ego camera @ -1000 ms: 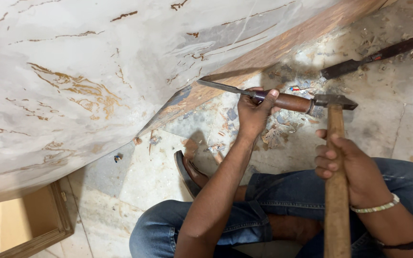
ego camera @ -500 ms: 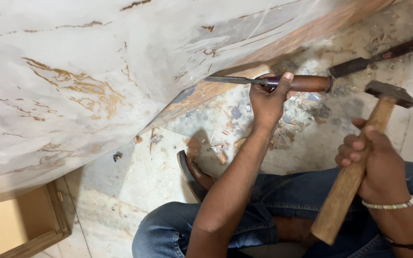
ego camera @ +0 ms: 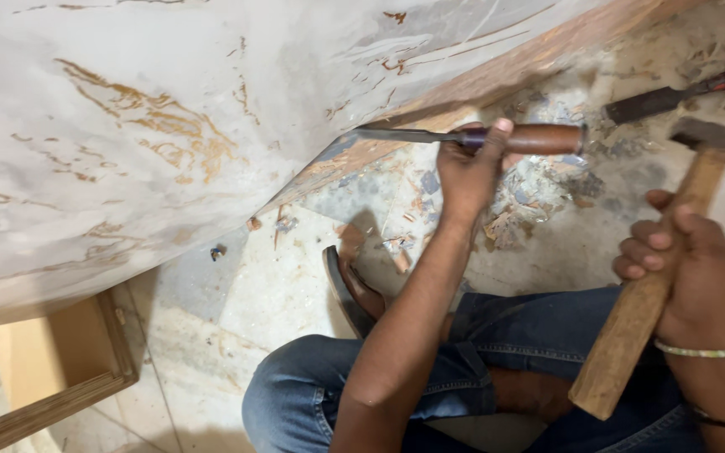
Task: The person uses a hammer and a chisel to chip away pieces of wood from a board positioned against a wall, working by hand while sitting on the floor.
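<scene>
A: Left hand [ego camera: 467, 180] grip clamped on the wood-handled chisel [ego camera: 472, 137], blade tip at the underside edge of the marble-look laminate panel [ego camera: 169, 126]. Looks set to pry the laminate.
B: Right hand [ego camera: 694, 268]?
A: Clamped on the hammer [ego camera: 673, 243], head held back from the chisel butt.
B: Obstructions?
A: Second chisel [ego camera: 681, 92] on the floor [ego camera: 237, 294], debris [ego camera: 539, 193] beneath, sandal [ego camera: 350, 289] near the knee.
</scene>
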